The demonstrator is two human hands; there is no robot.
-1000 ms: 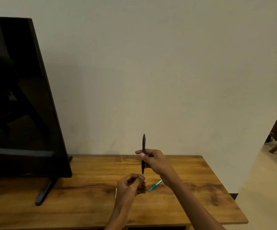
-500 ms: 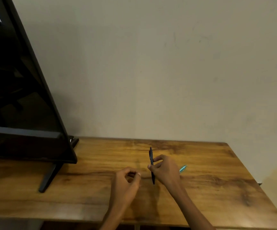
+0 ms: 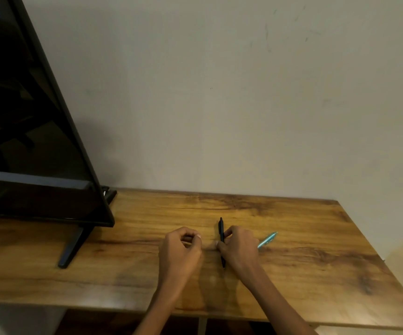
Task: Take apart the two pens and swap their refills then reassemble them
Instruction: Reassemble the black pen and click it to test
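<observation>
My right hand [image 3: 239,247] grips a black pen [image 3: 221,229] around its middle. The pen stands nearly upright, clicker end up, its tip [image 3: 223,266] down at the wooden table [image 3: 316,274]. A teal pen [image 3: 268,239] lies on the table just behind and to the right of that hand, its near end hidden by the hand. My left hand [image 3: 181,250] is a little to the left of the black pen and apart from it. Its fingers are curled with the thumb against the fingertips, and nothing shows between them.
A large black TV screen [image 3: 38,141] stands on the left of the table, one foot [image 3: 72,247] reaching toward the front. A plain wall runs along the table's back edge. The table's right edge [image 3: 377,252] is close to the teal pen.
My right hand has come down with the black pen from mid-air to the table top. The left hand stayed curled beside it. My view has tilted downward.
</observation>
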